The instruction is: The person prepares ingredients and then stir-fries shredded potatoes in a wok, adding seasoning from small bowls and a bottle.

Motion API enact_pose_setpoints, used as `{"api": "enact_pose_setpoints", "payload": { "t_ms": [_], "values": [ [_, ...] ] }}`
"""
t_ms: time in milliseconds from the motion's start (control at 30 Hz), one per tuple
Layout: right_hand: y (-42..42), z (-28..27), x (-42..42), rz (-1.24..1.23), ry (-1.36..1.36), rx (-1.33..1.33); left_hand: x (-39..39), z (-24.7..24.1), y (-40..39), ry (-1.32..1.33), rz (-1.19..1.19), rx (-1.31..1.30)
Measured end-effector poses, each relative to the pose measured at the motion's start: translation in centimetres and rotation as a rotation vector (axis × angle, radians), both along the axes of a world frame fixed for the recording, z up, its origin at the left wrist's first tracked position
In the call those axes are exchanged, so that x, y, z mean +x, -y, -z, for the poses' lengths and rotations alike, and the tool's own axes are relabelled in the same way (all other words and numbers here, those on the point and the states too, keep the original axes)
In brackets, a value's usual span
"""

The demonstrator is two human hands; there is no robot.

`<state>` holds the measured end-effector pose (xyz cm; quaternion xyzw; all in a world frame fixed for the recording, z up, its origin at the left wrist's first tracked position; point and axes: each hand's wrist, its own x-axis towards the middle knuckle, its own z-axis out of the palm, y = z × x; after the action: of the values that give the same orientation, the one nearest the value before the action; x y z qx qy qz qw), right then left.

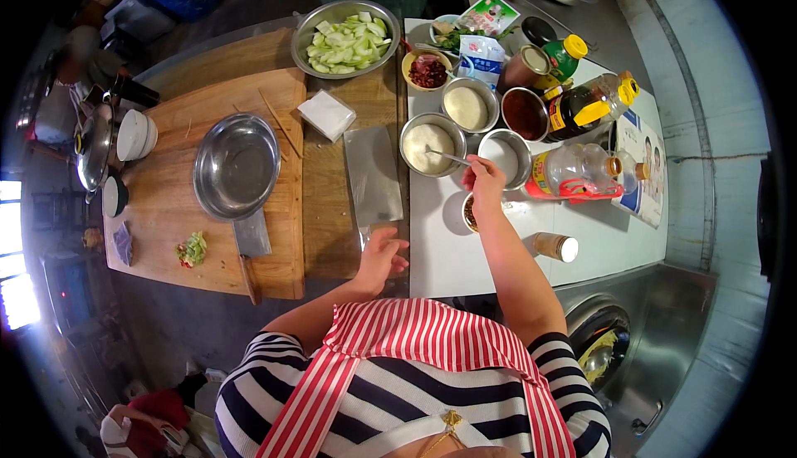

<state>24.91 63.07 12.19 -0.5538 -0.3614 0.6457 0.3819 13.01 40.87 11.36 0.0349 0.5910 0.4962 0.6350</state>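
My right hand [484,179] grips the handle of a metal spoon [449,157], whose bowl end rests in pale granules in a round metal container [406,158]. Close beside it stand a second container of pale granules [467,106], one of white powder [507,158] and one of dark red sauce [525,114]. Below my right hand, a small bowl of dark flakes [468,213] is partly hidden by the forearm. My left hand [381,259] has its fingers apart and holds nothing, just below the broad metal blade [375,175] of what looks like a cleaver; its handle end is hidden.
A steel bowl of sliced green vegetable [299,53] stands at the back. Leftward, a wooden board [155,221] bears an empty steel bowl [236,165], a cleaver [251,237], stacked white bowls [134,135] and chopped vegetables [192,249]. Bottles [576,172] and a jar [556,247] stand rightward. A person is at lower left.
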Motion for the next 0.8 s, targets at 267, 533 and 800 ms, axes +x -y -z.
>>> {"api": "enact_pose_setpoints", "payload": {
  "t_ms": [267, 533, 800],
  "values": [
    [0.5, -0.1, 2.1, 0.012, 0.019, 0.053, 0.6, -0.9, -1.1, -0.022, 0.059, 0.044],
    [1.3, -1.0, 3.1, 0.093, -0.145, -0.111, 1.4, -1.5, -1.0, -0.02, 0.051, 0.068],
    [2.1, 0.3, 2.0, 0.042, -0.068, 0.005, 1.6, -1.7, 0.4, -0.033, 0.025, 0.043]
  ]
}}
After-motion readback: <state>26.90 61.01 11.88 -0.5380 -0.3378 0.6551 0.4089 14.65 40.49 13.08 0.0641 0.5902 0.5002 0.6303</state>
